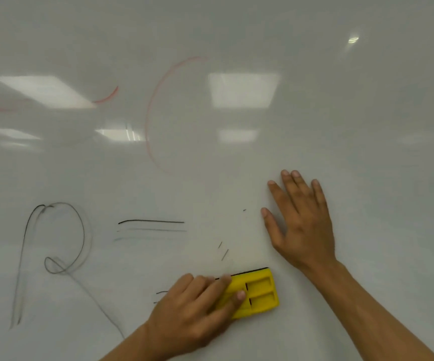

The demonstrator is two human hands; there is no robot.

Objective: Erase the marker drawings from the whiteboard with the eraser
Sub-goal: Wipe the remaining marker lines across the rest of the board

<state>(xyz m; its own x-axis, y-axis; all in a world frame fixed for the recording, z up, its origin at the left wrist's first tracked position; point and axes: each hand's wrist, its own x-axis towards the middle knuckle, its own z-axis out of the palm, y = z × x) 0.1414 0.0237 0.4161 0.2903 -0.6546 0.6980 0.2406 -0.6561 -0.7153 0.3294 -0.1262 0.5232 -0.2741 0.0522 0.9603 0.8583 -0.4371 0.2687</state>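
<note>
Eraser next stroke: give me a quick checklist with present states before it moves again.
1. Left hand has a grip on the yellow eraser: ok, fingers curled over its left end.
2. Eraser flat on the whiteboard: ok as far as can be seen; its felt face is hidden.
3. Right hand braced flat on the board, apart from the eraser: ok.
4. Marks left to erase: not ok; black loop, black line, red arc and short dashes remain.
5. Felt cleanliness: cannot tell.
</note>
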